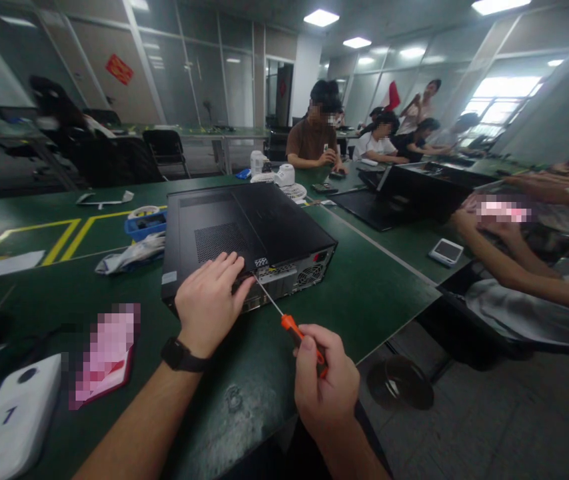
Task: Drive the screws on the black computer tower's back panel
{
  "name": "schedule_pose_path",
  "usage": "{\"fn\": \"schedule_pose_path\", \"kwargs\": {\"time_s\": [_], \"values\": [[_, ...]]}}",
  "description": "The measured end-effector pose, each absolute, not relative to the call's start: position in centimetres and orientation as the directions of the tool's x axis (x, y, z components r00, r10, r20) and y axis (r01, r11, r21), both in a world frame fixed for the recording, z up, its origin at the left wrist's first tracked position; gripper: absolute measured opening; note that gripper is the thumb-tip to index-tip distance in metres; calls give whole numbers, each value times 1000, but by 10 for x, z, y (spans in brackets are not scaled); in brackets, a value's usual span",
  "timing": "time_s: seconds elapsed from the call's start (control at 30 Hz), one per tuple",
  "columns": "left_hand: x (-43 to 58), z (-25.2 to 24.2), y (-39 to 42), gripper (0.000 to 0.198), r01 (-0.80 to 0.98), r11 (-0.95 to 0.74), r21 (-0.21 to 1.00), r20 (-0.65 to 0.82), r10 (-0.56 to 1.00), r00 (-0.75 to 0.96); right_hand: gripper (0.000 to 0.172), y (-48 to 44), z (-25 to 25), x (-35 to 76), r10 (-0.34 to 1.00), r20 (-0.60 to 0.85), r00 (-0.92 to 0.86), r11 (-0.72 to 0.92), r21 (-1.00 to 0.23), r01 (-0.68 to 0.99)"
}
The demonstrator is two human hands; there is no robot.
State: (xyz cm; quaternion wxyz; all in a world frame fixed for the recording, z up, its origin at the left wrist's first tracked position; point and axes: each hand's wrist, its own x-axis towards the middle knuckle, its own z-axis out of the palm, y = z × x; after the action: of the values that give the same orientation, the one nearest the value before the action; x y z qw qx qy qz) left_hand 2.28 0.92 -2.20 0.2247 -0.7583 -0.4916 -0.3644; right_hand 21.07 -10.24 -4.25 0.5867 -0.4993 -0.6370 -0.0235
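Observation:
A black computer case [284,220] lies flat on the green table [364,273], its rear side with ports and a fan grille turned toward me. My left hand [212,293], with a dark watch on the wrist, rests on the case's near edge, fingers spread over the top and thumb at the rear edge. My right hand [327,377] is closed round the orange and black handle of a screwdriver [292,325]. Its shaft runs up and left to the rear edge of the case, beside my left thumb. The exact spot the tip touches is too small to tell.
Left of the case are a blue tray [145,227], gloves [132,255], a pink-covered item [109,360] and a white device [17,413]. Small white fans [284,177] stand behind it. At right are another open case [424,193], a scale-like device [446,252] and a co-worker's arms.

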Motion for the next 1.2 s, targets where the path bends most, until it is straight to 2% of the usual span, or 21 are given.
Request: {"fn": "schedule_pose_path", "kwargs": {"time_s": [0.07, 0.17, 0.27, 0.37, 0.53, 0.63, 0.7, 0.8, 0.97, 1.07, 1.2], "values": [[23, -22, 9, 33, 910, -415, 13, 777, 577, 252, 21, -104, -43, 210, 640, 739, 209, 479, -597, 644], [23, -22, 9, 33, 909, -417, 11, 778, 574, 255, 30, -105, -42, 211, 638, 743, 200, 479, -587, 653], [23, -22, 9, 33, 909, -417, 16, 779, 576, 250, 24, -105, -43, 211, 604, 771, 200, 480, -553, 681], [24, -21, 9, 33, 909, -415, 27, 774, 584, 244, 19, -106, -42, 212, 633, 746, 207, 471, -584, 661], [23, -21, 8, 34, 909, -413, 50, 756, 611, 236, 26, -108, -37, 211, 640, 752, 157, 509, -568, 647], [23, -21, 8, 35, 904, -421, 80, 742, 630, 228, 22, -106, -38, 212, 615, 767, 183, 487, -552, 677], [23, -20, 8, 35, 902, -421, 101, 736, 641, 217, 18, -106, -40, 212, 636, 739, 222, 457, -593, 663], [23, -20, 8, 34, 906, -412, 98, 737, 641, 212, 20, -107, -38, 212, 684, 694, 224, 455, -646, 614], [24, -19, 8, 34, 908, -408, 94, 739, 640, 212, 22, -107, -34, 211, 619, 761, 192, 471, -556, 684], [24, -19, 8, 36, 905, -415, 98, 736, 642, 215, 17, -106, -38, 210, 629, 745, 225, 451, -584, 675], [24, -20, 8, 36, 904, -418, 91, 741, 635, 219, 22, -106, -38, 208, 649, 729, 215, 463, -604, 649]]}}
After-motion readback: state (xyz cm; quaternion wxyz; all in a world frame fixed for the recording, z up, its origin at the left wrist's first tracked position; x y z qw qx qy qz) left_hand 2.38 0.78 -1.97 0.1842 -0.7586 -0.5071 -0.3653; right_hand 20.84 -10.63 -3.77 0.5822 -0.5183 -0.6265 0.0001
